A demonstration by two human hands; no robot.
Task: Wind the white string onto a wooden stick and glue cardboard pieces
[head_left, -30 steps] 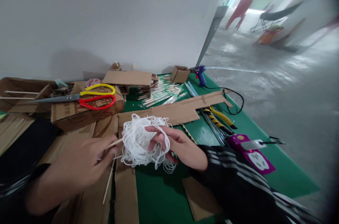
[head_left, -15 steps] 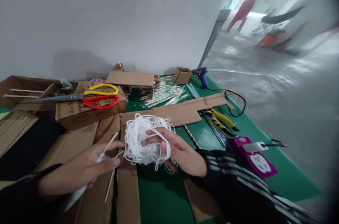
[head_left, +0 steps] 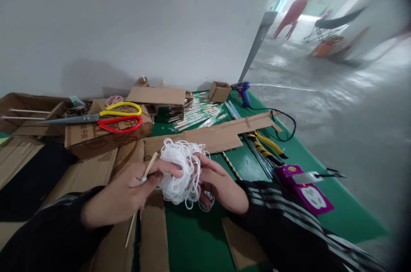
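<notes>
Between my two hands is a loose, tangled bundle of white string [head_left: 180,169], held up over the green table [head_left: 195,242]. My left hand [head_left: 128,192] presses its fingers onto the bundle's left side. A thin wooden stick [head_left: 150,165] also pokes up from between the left thumb and index finger, with something whitish at its base. On the other side, my right hand [head_left: 221,182] has its fingers curled into the strands, and some loops hang below. The right fingertips are partly hidden by string.
Red-and-yellow-handled scissors [head_left: 120,124] lie on a cardboard box [head_left: 109,139] at left. Wrapped sticks [head_left: 199,113] and a glue gun [head_left: 244,92] are at the back. Pliers [head_left: 269,145] and a purple power strip [head_left: 305,188] sit at right. Cardboard strips [head_left: 154,233] cover the left.
My left hand has moved right and closed onto the string bundle, bringing the stick along. The bundle looks more gathered; my right hand has stayed nearly in place.
</notes>
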